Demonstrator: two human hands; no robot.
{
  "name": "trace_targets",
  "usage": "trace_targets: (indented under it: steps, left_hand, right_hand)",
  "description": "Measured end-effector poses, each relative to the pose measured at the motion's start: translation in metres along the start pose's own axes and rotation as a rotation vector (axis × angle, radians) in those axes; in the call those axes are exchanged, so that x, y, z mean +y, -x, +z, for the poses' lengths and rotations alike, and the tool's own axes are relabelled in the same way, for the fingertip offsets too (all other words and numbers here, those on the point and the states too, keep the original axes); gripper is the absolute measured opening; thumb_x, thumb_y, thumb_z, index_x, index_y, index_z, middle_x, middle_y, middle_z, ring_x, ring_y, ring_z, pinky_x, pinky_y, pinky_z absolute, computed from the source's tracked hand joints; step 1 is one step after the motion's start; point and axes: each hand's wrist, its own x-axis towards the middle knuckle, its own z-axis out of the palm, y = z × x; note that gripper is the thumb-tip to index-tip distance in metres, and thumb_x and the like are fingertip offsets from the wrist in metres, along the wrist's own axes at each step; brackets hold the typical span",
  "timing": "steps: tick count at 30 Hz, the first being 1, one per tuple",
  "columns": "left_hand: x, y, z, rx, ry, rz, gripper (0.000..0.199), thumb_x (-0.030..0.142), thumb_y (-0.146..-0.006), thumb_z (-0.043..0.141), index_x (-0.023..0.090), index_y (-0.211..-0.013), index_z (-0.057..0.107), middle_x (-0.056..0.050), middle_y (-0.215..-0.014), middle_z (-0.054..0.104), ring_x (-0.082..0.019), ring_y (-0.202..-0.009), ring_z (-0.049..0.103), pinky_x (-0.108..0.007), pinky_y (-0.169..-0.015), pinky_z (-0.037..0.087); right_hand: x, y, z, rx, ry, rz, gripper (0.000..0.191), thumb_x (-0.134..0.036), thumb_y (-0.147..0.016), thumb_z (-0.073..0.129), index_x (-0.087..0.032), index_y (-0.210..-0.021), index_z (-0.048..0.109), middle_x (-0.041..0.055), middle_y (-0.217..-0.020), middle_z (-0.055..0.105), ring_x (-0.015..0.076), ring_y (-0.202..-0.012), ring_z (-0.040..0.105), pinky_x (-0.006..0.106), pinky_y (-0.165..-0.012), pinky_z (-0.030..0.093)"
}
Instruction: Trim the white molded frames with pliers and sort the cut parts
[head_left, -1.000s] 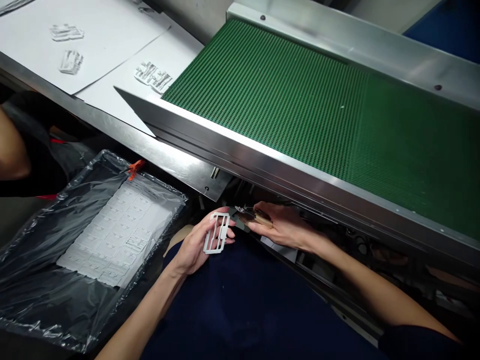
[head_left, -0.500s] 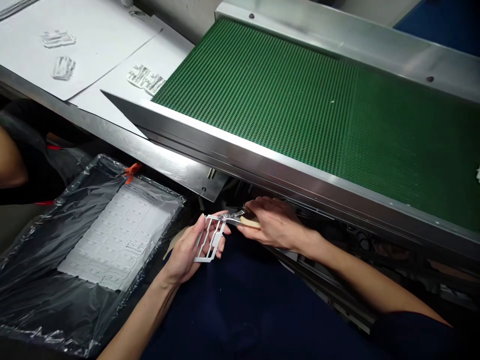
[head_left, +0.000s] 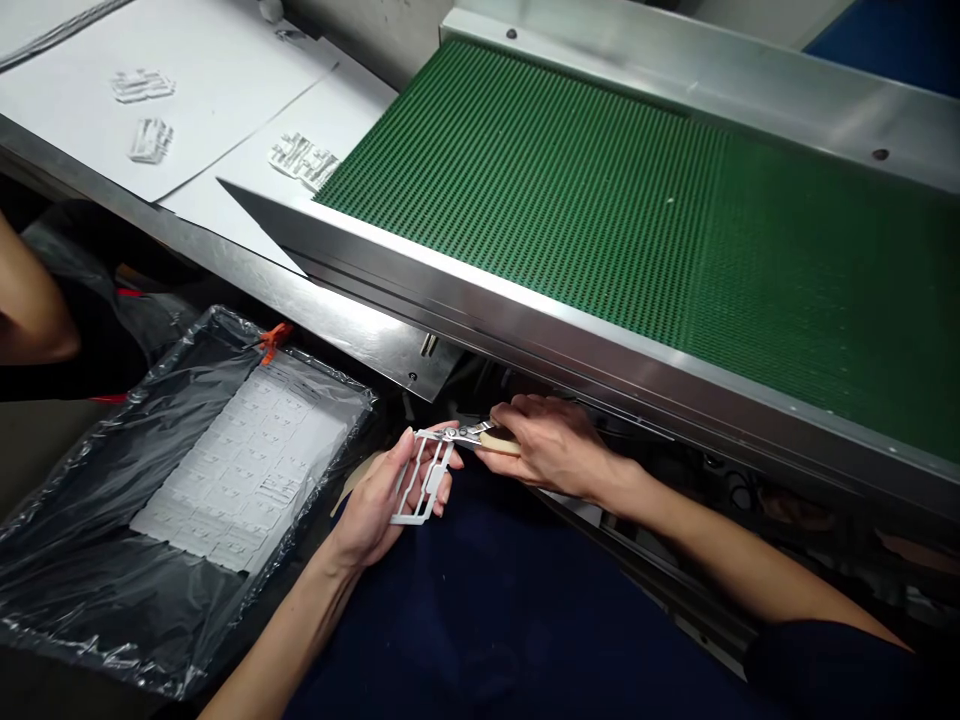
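Between the thumb and fingers of my left hand (head_left: 375, 505) is a thin white plastic frame (head_left: 433, 482) with long openings. My right hand (head_left: 547, 445) is closed around the pale handles of a pair of nippers (head_left: 495, 442). The metal jaws of the nippers meet the frame's upper right corner; whether they are closed through it is too small to tell. Both hands are in front of my dark apron, below the conveyor's metal edge.
A green ribbed conveyor belt (head_left: 540, 180) runs behind a metal side rail (head_left: 487, 290). At left, a plastic-lined bin (head_left: 67, 570) holds rows of flat white pieces (head_left: 232, 470), with an orange clip (head_left: 276, 340) on its rim. White pieces lie on the worktable (head_left: 217, 100). Another person's arm (head_left: 34, 300) is at far left.
The whole view has shifted slightly, so the bin and table appear a little further right. Both hands keep their hold, and the nippers remain at the frame's corner.
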Motion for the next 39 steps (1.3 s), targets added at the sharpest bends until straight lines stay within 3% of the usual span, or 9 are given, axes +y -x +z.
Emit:
trace_targets:
  steps: [5, 12, 32, 39]
  left_hand:
    - [-0.0013, -0.0004, 0.0008, 0.015, 0.041, -0.01, 0.043, 0.041, -0.092, 0.036, 0.018, -0.124, 0.05, -0.009, -0.098, 0.06, -0.014, -0.065, 0.054, -0.026, -0.054, 0.05]
    - [-0.0024, -0.0025, 0.004, 0.012, 0.09, -0.018, 0.042, 0.04, -0.093, 0.034, 0.018, -0.124, 0.05, -0.009, -0.097, 0.06, -0.014, -0.066, 0.056, -0.026, -0.056, 0.052]
    - [-0.004, -0.0048, 0.0084, 0.064, 0.122, -0.007, 0.039, 0.038, -0.093, 0.036, 0.018, -0.123, 0.051, -0.008, -0.098, 0.06, -0.013, -0.07, 0.056, -0.022, -0.054, 0.051]
    - [-0.0012, -0.0058, 0.0096, 0.032, 0.155, 0.008, 0.039, 0.038, -0.093, 0.032, 0.018, -0.123, 0.05, -0.008, -0.097, 0.059, -0.012, -0.063, 0.052, -0.024, -0.053, 0.049]
  right_hand:
    - [0.0008, 0.0002, 0.0037, -0.006, -0.035, 0.036, 0.042, -0.057, -0.085, 0.04, -0.02, -0.095, 0.058, 0.0041, -0.081, 0.058, 0.0164, -0.073, 0.053, 0.027, -0.063, 0.034]
    - [-0.0021, -0.0008, 0.0047, -0.026, -0.053, 0.087, 0.038, -0.053, -0.084, 0.044, -0.019, -0.099, 0.055, 0.005, -0.089, 0.059, 0.019, -0.084, 0.055, 0.029, -0.07, 0.035]
    - [0.0043, 0.0001, 0.0074, 0.041, 0.014, 0.043, 0.035, -0.052, -0.086, 0.042, -0.021, -0.095, 0.055, 0.0028, -0.085, 0.059, 0.0173, -0.078, 0.055, 0.028, -0.067, 0.035]
    - [0.0026, -0.0025, 0.009, -0.001, -0.137, 0.144, 0.037, -0.054, -0.085, 0.041, -0.021, -0.097, 0.055, 0.001, -0.085, 0.062, 0.0157, -0.075, 0.059, 0.026, -0.061, 0.034]
